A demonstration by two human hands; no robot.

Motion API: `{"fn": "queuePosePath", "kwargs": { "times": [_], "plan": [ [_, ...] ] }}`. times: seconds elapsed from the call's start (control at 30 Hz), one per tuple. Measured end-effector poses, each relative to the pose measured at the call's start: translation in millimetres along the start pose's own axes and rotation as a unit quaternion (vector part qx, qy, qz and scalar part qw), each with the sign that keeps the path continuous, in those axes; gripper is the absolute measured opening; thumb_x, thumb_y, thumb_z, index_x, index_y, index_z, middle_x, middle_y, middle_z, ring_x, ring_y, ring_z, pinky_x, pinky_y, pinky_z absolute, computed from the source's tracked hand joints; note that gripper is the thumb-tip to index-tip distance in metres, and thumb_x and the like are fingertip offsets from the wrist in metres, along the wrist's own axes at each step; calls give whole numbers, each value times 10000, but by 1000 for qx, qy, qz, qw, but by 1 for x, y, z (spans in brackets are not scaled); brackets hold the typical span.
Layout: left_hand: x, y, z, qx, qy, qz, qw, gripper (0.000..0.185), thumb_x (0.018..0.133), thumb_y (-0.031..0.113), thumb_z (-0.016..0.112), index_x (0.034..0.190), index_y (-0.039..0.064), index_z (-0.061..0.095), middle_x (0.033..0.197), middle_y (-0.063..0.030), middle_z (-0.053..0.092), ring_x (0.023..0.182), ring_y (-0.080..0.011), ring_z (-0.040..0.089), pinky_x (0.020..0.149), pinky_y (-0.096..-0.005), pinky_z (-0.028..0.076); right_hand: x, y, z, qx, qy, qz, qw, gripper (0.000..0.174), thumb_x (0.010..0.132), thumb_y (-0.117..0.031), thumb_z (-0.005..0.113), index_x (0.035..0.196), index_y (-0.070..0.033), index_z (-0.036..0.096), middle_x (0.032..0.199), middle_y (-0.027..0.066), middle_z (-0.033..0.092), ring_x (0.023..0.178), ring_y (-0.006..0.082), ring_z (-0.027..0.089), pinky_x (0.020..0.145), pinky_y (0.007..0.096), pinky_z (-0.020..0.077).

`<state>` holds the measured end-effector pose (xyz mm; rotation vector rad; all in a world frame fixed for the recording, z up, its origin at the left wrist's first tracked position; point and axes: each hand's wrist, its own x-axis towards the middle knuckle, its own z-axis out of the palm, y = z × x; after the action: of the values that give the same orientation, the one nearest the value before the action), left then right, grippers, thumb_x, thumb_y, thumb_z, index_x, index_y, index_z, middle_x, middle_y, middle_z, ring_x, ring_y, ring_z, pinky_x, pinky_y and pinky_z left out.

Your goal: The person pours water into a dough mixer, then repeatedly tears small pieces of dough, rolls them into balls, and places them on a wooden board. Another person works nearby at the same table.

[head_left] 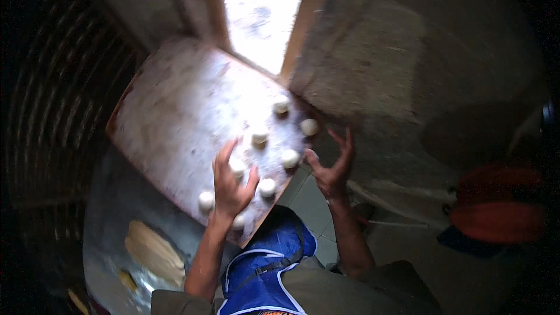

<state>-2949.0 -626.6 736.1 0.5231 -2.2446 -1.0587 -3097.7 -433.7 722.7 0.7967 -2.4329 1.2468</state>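
Observation:
Several pale dough balls (267, 187) stand in loose rows on the near right part of a floury, light-coloured board (175, 109). My left hand (232, 183) is over the board, its thumb and fingers spread around one dough ball (237, 166); whether it touches the ball I cannot tell. Beyond the board's right edge is my right hand (332, 166), fingers apart and curved, with nothing seen in it. A dough ball (290, 158) sits on the board just left of its thumb.
Below the board at left, a grey surface (105, 210) holds a flat tan oval piece (155, 251) and a small yellowish thing (127, 280). A bright opening (264, 8) lies beyond the board, beside a rough wall (372, 52). Red-orange objects (498, 221) lie at right.

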Motion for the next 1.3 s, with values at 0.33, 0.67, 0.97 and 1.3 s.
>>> {"fn": "queuePosePath", "kwargs": {
  "times": [0.33,0.67,0.97,1.3],
  "plan": [
    [-363,30,-135,87,214,-452,861,177,850,-25,654,1018,-1,606,922,-117,651,810,-252,676,749,-354,539,-201,-215,102,193,-560,-326,737,606,773,-91,745,1324,-2,510,1099,195,566,1011,355,557,881,426,475],
    [-370,-49,-174,305,318,-332,834,555,789,47,774,1305,44,569,1082,-181,605,1086,-392,565,886,-465,517,-273,-278,82,120,-795,63,591,470,980,-243,636,1350,14,505,1192,216,623,1103,296,607,979,419,468],
    [-408,48,-236,-37,207,-421,882,401,925,146,682,1284,-12,602,1042,-157,705,859,-238,711,760,-355,579,-352,-290,133,339,-706,416,461,523,1056,-449,484,1213,32,616,1113,90,678,927,236,662,782,346,550],
    [-335,-59,-207,-729,233,-508,395,290,1025,363,535,1015,83,610,744,11,587,622,-130,585,721,-316,566,-332,-291,52,-10,-621,-171,765,181,956,-176,568,1047,-20,561,803,264,655,748,496,638,646,569,488]
  ]
}}
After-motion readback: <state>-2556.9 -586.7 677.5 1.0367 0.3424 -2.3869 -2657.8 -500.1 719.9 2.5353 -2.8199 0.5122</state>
